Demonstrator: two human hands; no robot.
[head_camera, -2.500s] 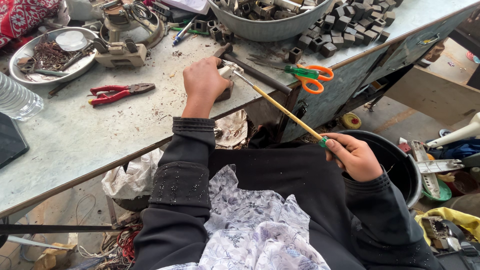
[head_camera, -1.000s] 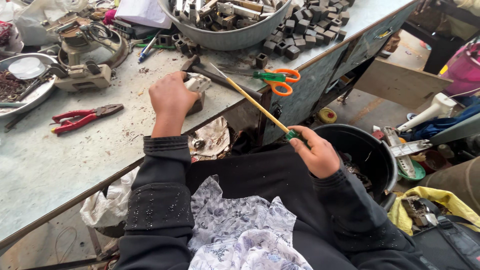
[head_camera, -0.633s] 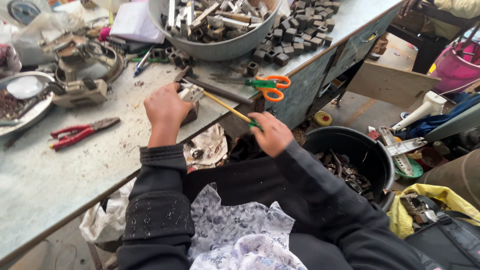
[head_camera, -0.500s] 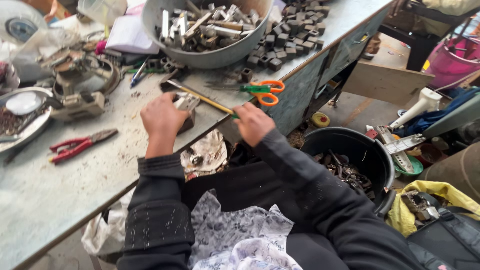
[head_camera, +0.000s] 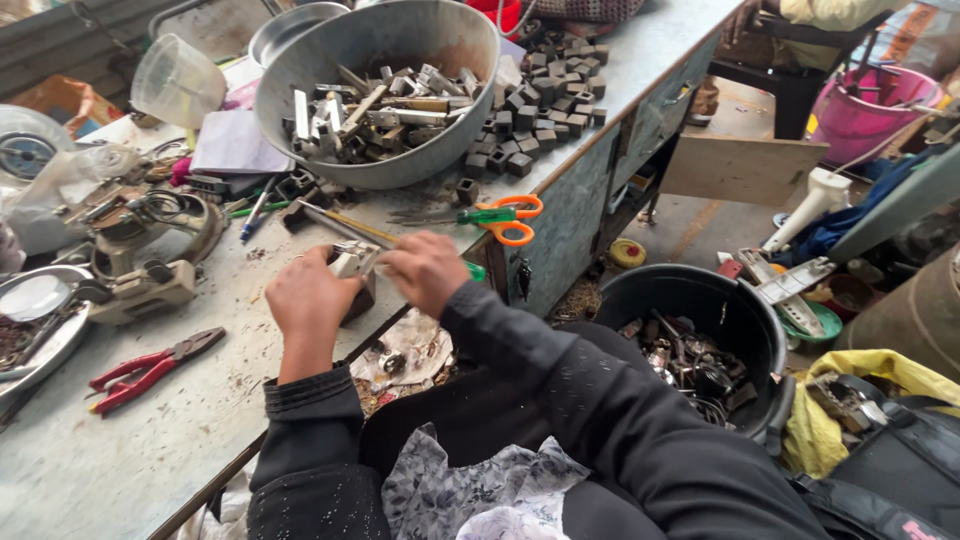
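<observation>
Right hand (head_camera: 425, 272) now up beside left hand (head_camera: 308, 298), screwdriver (head_camera: 350, 226) near bench edge (head_camera: 560, 165).

Dull grey metal basin (head_camera: 300, 110), glossy red-handled pliers (head_camera: 150, 368), rough, gritty worktop (head_camera: 120, 460)

Black long sleeves (head_camera: 600, 400) (ribbed, beaded cuffs), grey floral garment (head_camera: 470, 495) beneath

A clear plastic bag (head_camera: 75, 180) lies crumpled at the workbench's (head_camera: 120, 450) far left.
</observation>
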